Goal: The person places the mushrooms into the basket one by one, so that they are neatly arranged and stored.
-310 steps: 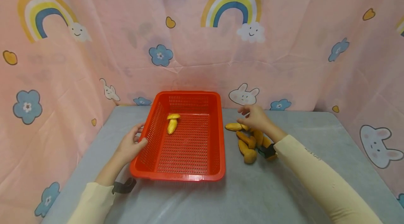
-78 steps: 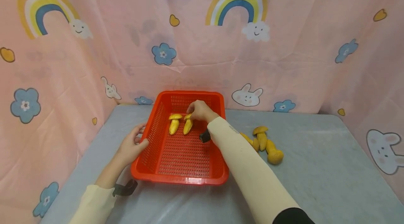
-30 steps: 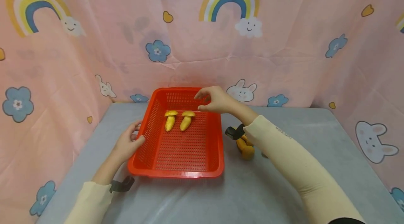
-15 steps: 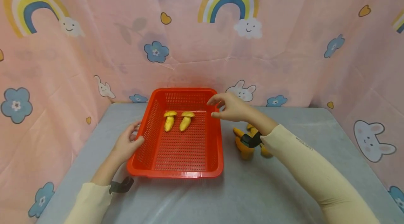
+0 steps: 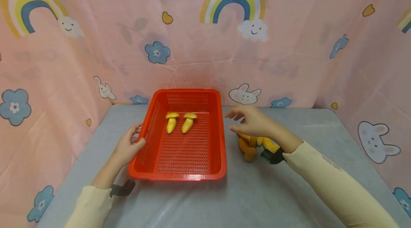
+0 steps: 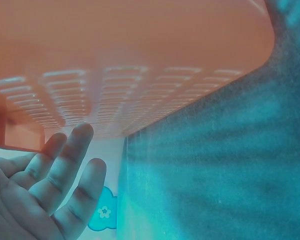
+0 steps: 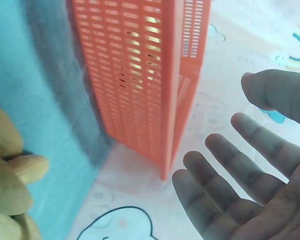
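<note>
A red perforated plastic basket (image 5: 184, 177) stands on the table, with two yellow toy mushrooms (image 5: 188, 123) lying side by side inside. My left hand (image 5: 126, 147) rests at its left rim. In the left wrist view the fingers (image 6: 79, 155) of that hand lie loosely extended by the outer wall; the thumb is out of sight there. Right of the basket, my right hand (image 5: 250, 121) hovers with relaxed fingers and nothing between them. Under and beside it lie several more mushrooms (image 5: 250, 153), partly covered by the hand. They also show at the left edge of the right wrist view.
A grey-blue cloth covers the table (image 5: 257, 199). Behind it and at the sides hangs a pink curtain (image 5: 192, 67) printed with rainbows, flowers and rabbits. A dark strap with a small camera (image 5: 273, 156) sits at the right wrist.
A second mushroom has come to lie in the basket, let go by my right hand. That hand has since moved out over the right rim toward the pile. The left hand stays at the rim.
</note>
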Tool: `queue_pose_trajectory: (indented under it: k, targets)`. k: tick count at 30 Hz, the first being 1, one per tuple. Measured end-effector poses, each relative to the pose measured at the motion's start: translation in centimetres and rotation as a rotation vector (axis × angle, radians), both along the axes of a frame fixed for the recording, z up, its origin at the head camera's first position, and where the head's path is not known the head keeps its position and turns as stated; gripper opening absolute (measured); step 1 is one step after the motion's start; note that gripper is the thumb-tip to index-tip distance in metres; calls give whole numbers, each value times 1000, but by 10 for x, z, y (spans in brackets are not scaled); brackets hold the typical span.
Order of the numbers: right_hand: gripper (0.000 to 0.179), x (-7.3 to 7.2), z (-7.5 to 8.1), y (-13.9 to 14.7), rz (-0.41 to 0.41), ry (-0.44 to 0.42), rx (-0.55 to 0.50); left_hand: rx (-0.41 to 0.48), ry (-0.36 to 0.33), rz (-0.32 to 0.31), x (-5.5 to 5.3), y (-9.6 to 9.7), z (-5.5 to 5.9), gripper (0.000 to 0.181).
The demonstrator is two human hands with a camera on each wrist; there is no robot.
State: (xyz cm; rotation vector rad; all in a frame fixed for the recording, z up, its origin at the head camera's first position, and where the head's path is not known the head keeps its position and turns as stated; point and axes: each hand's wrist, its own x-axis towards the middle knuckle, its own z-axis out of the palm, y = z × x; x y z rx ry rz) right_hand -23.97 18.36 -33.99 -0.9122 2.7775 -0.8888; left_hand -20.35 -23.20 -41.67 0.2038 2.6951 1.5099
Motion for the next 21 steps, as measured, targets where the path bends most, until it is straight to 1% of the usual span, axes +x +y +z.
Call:
queue_pose_trajectory:
  k: [14,21]
  targets:
    - [29,21,-21,27,-2,2,-30,-18,13,-1,-1,0,-2,61]
    - [29,29,-36,37,-8,-16,-9,-14,10,1,0,0,0,61]
